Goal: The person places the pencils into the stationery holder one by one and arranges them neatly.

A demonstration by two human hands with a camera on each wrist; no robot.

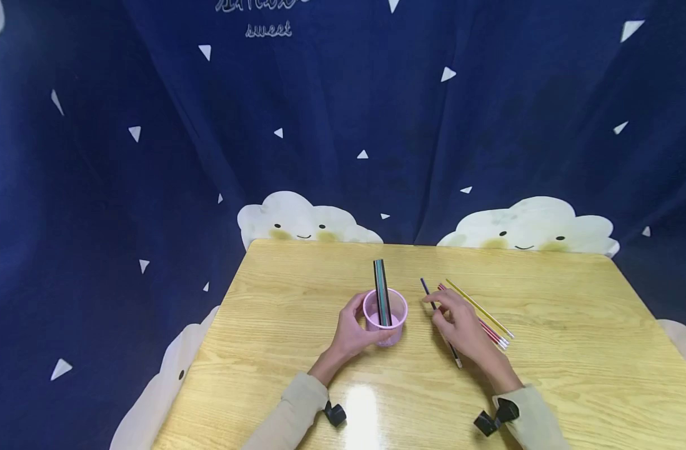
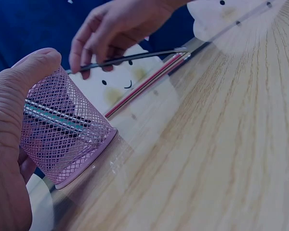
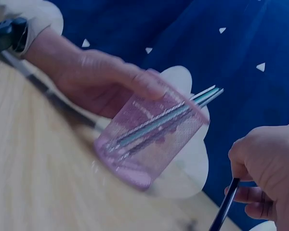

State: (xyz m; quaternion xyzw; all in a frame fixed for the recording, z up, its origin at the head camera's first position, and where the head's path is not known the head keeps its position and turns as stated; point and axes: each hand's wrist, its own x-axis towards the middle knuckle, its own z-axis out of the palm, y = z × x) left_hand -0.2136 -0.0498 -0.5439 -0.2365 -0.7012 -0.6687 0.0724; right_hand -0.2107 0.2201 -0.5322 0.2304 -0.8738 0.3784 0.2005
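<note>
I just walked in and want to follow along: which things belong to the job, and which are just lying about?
Part of the job:
pink mesh cup, gripped by the left hand
black and teal pencils in the cup
dark pencil, pinched by the right hand
red pencils and yellow pencil on the table, probably

Just surroundings:
blue cloud-patterned cloth
black wrist devices

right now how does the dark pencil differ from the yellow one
The dark pencil looks black to dark blue; the yellow pencil is yellow. The right hand holds the dark pencil, while the yellow pencil lies on the table. In the head view the dark pencil slants more steeply than the yellow pencil. Both are slim, straight and outside the cup.
</note>
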